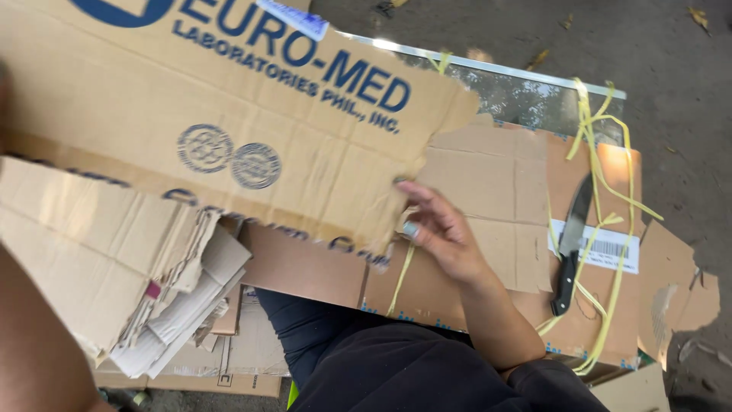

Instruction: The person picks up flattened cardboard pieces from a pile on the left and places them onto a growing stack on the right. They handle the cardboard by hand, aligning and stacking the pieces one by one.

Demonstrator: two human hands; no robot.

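Observation:
A large flattened brown cardboard sheet point(229, 130) with blue printing is held up across the left and middle of the view. My right hand point(446, 233), with a ring on one finger, grips its lower right edge, fingertips tucked behind the torn corner. My left forearm point(27, 351) rises at the bottom left. That hand is hidden at the sheet's left edge, so its grip cannot be seen. Under the sheet lies another flattened carton point(496, 191).
A black-handled knife point(568, 255) lies on the flattened carton at the right among loose yellow plastic straps point(602, 198). A glass pane point(526, 95) sits behind. Torn cardboard pieces point(168, 297) are stacked at the lower left. My dark-clothed lap point(381, 366) is below; grey pavement surrounds.

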